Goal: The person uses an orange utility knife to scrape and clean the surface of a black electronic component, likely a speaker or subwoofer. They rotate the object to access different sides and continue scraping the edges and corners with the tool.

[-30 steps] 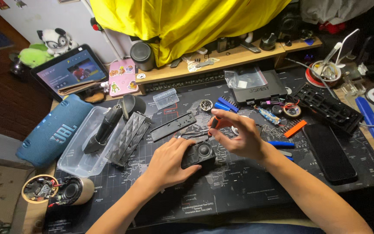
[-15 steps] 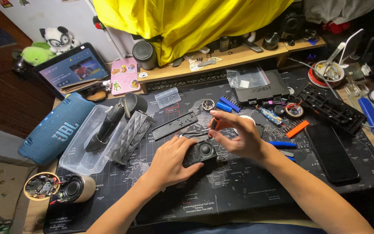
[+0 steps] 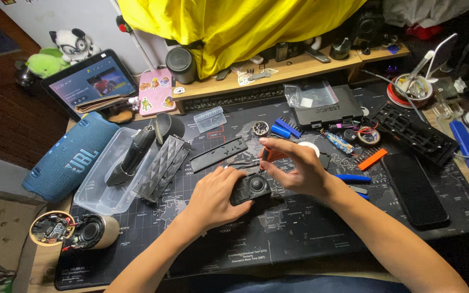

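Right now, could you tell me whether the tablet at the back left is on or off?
On. The tablet leans propped up, and its screen glows with a bright picture.

left hand curled palm-down, right hand fingertips pinched

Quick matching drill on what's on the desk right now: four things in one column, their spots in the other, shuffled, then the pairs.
Things:
1. small black device
2. blue cylindrical speaker
3. black phone
4. tablet

Places:
A. propped at the back left, screen lit
B. under the left hand, on the mat
C. flat on the mat, right of the right hand
D. left edge, beside the clear plastic tray

Pairs: 1-B, 2-D, 3-C, 4-A
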